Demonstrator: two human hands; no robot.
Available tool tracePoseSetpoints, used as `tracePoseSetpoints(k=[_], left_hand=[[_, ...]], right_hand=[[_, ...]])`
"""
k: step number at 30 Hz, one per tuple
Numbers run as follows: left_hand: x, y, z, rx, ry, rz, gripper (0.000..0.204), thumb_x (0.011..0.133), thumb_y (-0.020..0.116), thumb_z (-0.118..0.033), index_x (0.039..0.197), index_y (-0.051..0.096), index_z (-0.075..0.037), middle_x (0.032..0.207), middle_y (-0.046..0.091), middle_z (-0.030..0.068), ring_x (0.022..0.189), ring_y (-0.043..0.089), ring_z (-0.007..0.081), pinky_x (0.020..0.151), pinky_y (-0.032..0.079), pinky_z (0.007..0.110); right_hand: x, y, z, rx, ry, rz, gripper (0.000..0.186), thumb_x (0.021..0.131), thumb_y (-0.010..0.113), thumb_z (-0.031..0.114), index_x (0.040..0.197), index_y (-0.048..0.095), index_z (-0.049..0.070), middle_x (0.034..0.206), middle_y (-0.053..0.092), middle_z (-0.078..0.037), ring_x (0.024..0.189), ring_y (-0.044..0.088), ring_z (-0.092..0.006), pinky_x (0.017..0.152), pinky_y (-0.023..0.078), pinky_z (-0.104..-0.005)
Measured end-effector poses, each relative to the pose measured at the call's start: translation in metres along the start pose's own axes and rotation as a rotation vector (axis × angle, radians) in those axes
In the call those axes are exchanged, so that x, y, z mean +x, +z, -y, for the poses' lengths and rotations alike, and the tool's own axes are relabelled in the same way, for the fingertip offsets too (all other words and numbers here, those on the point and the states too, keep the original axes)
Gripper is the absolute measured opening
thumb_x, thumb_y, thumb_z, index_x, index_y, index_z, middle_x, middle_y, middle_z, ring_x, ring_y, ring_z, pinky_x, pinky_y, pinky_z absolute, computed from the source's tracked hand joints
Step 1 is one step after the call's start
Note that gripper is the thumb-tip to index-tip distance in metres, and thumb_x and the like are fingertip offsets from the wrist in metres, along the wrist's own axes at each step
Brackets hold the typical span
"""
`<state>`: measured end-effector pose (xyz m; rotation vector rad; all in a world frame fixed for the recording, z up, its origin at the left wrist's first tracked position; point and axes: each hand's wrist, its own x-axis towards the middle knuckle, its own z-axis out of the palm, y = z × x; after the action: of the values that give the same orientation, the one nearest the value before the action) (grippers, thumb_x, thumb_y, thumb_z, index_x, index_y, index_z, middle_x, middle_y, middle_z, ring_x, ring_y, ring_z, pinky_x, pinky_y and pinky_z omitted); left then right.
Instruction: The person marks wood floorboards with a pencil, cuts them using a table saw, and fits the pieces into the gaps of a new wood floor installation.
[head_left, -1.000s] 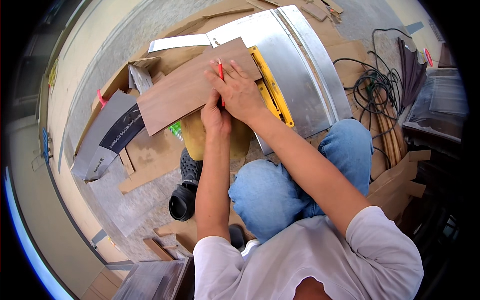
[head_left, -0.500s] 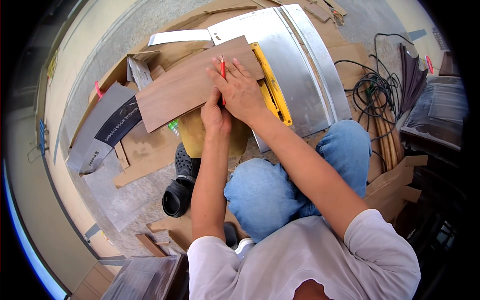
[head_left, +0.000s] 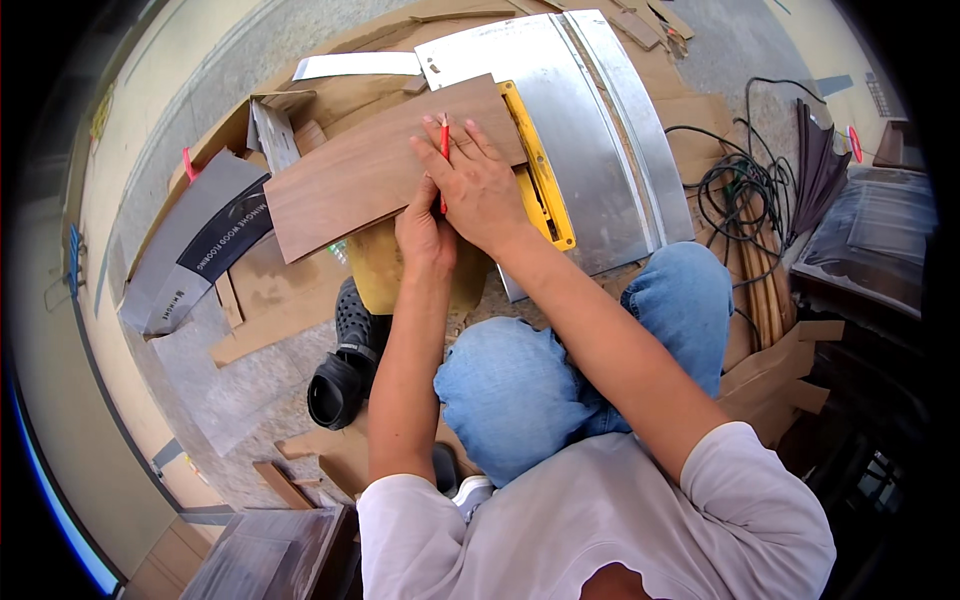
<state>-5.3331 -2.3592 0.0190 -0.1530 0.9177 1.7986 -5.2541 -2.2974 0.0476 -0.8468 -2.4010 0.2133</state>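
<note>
A brown wooden floorboard lies at a slant in front of me, its right end against a yellow slotted plate on a silver metal top. My left hand grips the board's near edge, thumb above and fingers mostly hidden underneath. My right hand rests on the board with its fingers stretched out. A red pencil is tucked between the fingers of that hand, point facing away from me. The two hands touch. Under the board's near edge shows a dull yellow surface.
Left of the board lies a grey and black carton. Black cable is coiled at the right beside a dark folded umbrella. A black clog stands by my left forearm. Cardboard and wood scraps cover the floor.
The whole view has shifted slightly. My hands, the board and the pencil keep the same places relative to one another.
</note>
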Motion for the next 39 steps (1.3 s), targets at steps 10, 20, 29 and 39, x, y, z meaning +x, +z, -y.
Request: tracePoseSetpoints(k=[10,20,29,39], left_hand=[[-0.015,-0.001,0.002,0.007,-0.001,-0.014,0.040,0.102,0.054,-0.012,0.136,0.049,0.009,0.137,0.055,0.0140,0.123,0.055,0.0233,0.105,0.046,0.036],[-0.023,-0.011,0.008,0.068,0.006,0.035,0.042,0.103,0.048,-0.015,0.141,0.045,0.003,0.142,0.051,0.0126,0.128,0.051,0.0243,0.109,0.042,0.038],[-0.026,-0.023,0.014,0.086,0.038,0.017,0.044,0.103,0.049,-0.015,0.143,0.044,0.002,0.143,0.050,0.0129,0.129,0.051,0.0246,0.109,0.042,0.038],[-0.039,-0.016,0.014,-0.013,0.012,-0.027,0.037,0.099,0.059,-0.010,0.132,0.054,0.008,0.133,0.058,0.0130,0.119,0.058,0.0224,0.102,0.048,0.036]], right_hand=[[-0.010,-0.008,0.007,0.017,0.023,0.009,0.042,0.089,0.054,0.010,0.132,0.057,0.007,0.145,0.051,-0.015,0.136,0.047,-0.0285,0.117,0.030,-0.0439],[-0.020,-0.015,0.013,0.021,0.025,0.020,0.042,0.090,0.053,0.011,0.132,0.056,0.008,0.145,0.051,-0.016,0.135,0.048,-0.0282,0.118,0.029,-0.0430],[-0.026,-0.018,0.017,0.028,0.027,0.022,0.042,0.091,0.052,0.011,0.133,0.056,0.007,0.144,0.051,-0.016,0.135,0.047,-0.0297,0.117,0.029,-0.0435],[-0.033,-0.023,0.018,0.036,0.025,0.036,0.042,0.091,0.052,0.011,0.133,0.056,0.007,0.144,0.051,-0.016,0.136,0.047,-0.0301,0.117,0.029,-0.0439]])
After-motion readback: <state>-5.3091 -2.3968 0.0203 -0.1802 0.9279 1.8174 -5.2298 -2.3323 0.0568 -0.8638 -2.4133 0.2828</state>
